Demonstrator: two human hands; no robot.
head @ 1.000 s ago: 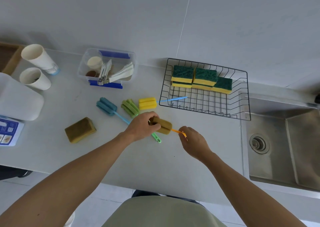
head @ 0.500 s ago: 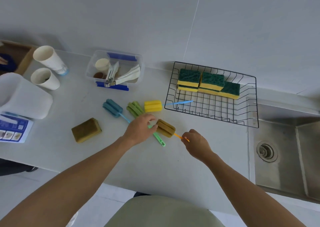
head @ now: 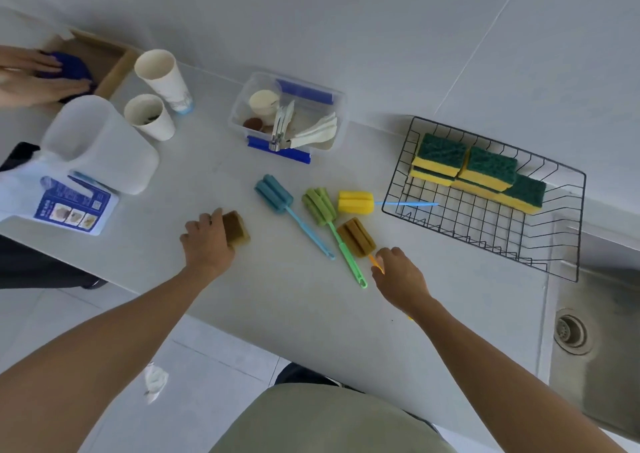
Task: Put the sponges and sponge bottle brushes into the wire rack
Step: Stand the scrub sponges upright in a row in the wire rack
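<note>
Now my left hand (head: 207,241) clamps the brown sponge (head: 236,228) at center-left of the counter (head: 277,310); my right hand (head: 398,274) pinches the brown brush's orange handle (head: 374,261).

Blue-white leaflet (head: 74,207): print and code square too blurred to read; nothing else lettered.

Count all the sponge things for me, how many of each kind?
Green-and-yellow sponges in the wire rack: 5
Brown sponge, under the left hand: 1
Bottle brushes on the counter: 4
Total: 10
</note>
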